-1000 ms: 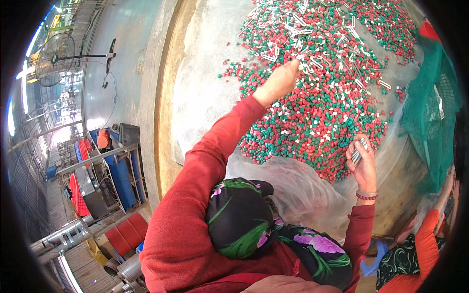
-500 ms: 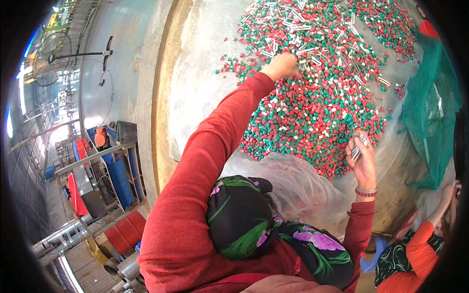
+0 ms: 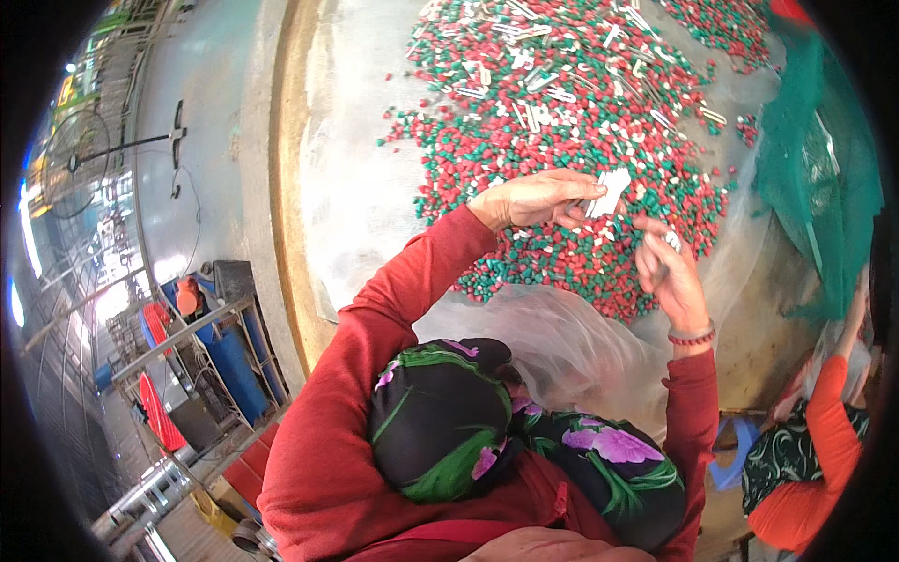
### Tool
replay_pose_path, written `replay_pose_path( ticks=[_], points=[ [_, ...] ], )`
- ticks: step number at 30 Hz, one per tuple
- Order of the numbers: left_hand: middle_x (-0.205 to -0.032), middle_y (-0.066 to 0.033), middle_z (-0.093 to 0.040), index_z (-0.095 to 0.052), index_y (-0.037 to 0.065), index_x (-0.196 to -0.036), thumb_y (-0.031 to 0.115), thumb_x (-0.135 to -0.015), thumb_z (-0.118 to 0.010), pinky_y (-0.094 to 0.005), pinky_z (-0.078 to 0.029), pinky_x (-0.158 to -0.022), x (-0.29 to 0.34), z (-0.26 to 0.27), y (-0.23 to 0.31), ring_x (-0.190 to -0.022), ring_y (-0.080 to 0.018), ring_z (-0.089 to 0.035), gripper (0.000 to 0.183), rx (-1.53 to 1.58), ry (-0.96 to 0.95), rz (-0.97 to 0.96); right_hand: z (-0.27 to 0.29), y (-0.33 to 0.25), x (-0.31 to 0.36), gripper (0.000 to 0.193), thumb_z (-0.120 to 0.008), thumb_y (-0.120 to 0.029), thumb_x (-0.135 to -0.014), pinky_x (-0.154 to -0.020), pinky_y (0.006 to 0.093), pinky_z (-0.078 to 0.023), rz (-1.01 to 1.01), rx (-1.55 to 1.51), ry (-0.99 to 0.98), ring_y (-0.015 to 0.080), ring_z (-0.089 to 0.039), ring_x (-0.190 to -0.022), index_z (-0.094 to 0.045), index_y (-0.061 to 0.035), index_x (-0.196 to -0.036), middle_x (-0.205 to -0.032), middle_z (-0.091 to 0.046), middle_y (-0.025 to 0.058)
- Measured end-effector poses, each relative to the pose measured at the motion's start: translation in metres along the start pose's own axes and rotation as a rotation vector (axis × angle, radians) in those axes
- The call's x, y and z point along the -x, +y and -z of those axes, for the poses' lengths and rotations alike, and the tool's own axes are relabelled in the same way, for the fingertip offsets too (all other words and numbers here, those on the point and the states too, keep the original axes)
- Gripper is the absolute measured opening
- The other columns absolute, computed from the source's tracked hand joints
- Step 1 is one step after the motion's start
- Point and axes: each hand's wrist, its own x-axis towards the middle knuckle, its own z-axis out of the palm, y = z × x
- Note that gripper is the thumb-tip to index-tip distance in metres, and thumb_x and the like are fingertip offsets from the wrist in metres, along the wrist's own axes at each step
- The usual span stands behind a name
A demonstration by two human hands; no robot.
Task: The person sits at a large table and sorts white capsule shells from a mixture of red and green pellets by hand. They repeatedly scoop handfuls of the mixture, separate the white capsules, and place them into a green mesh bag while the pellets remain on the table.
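Observation:
My left hand (image 3: 548, 197) is over the middle of a wide pile of small red, green and white pellets (image 3: 562, 258). Between its thumb and fingers it pinches a bundle of narrow pale strips (image 3: 611, 192), overexposed and bright. Close by on the right, my right hand (image 3: 672, 276) has its fingers partly curled toward that bundle. A small shiny pale piece (image 3: 672, 241) shows at its fingertips; its exact shape is too small to tell. Loose long, narrow loop-shaped pieces (image 3: 538, 80) lie scattered over the far part of the pile.
Clear plastic sheeting (image 3: 534, 337) lies along the near edge of the pile. Green netting (image 3: 805, 187) is heaped at the right. Another person's orange sleeve (image 3: 819, 468) shows at the lower right. A raised table edge (image 3: 286, 187) runs along the left, with a fan (image 3: 75, 164) beyond.
My left hand has come back from the far pile and now holds the strip bundle. The right hand, which held a metallic bundle, has moved up beside it.

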Motion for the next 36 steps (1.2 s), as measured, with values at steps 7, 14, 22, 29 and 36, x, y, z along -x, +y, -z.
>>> replay_pose_path(
  ticks=[7,14,22,29,36],
  points=[
    [-0.080,0.0024,-0.057,-0.061,0.004,-0.098,0.036,-0.095,-0.045,-0.0204,-0.038,-0.054,-0.022,-0.029,-0.018,-0.069,-0.0083,-0.050,0.035,-0.417,-0.071,0.019,-0.009,0.000,-0.004,0.029,-0.057,-0.023,-0.091,-0.046,0.0218,-0.046,0.133,0.001,0.121,0.0087,-0.054,-0.055,-0.059,0.0000,-0.108,-0.072,-0.058,0.0025],
    [-0.079,-0.0045,-0.062,-0.056,0.002,-0.101,0.026,-0.095,-0.047,-0.0241,-0.046,-0.055,-0.024,-0.032,-0.015,-0.067,-0.0123,-0.060,0.027,-0.827,0.161,-0.202,0.015,0.013,-0.002,0.027,-0.064,-0.008,-0.085,-0.050,0.0234,-0.049,0.288,0.010,0.292,0.0105,-0.057,-0.058,-0.057,0.0025,-0.108,-0.077,-0.061,0.0057],
    [-0.094,-0.0078,-0.057,-0.051,0.000,-0.104,0.033,-0.091,-0.057,-0.0287,-0.056,-0.061,-0.023,-0.043,-0.019,-0.081,-0.0149,-0.060,0.036,-0.345,-0.054,-0.107,0.001,0.006,-0.001,0.021,-0.067,-0.010,-0.083,-0.044,0.0233,-0.046,0.311,0.127,0.196,0.0090,-0.056,-0.057,-0.054,-0.0028,-0.098,-0.075,-0.060,0.0037],
    [-0.092,-0.0088,-0.058,-0.046,-0.002,-0.109,0.016,-0.090,-0.059,-0.0301,-0.058,-0.067,-0.029,-0.039,-0.024,-0.083,-0.0191,-0.063,0.029,-0.368,0.051,-0.212,0.006,0.004,-0.002,0.020,-0.069,-0.007,-0.081,-0.045,0.0227,-0.044,0.349,0.177,0.236,0.0090,-0.055,-0.056,-0.055,-0.0028,-0.095,-0.075,-0.062,0.0046],
    [-0.082,-0.0064,-0.058,-0.050,0.001,-0.103,0.021,-0.091,-0.056,-0.0315,-0.056,-0.068,-0.020,-0.034,-0.011,-0.080,-0.0167,-0.063,0.024,-0.253,0.081,-0.161,0.014,-0.004,0.006,0.019,-0.068,-0.005,-0.081,-0.045,0.0225,-0.043,0.320,0.063,0.256,0.0091,-0.055,-0.057,-0.056,-0.0029,-0.097,-0.076,-0.062,0.0046]
  ],
)
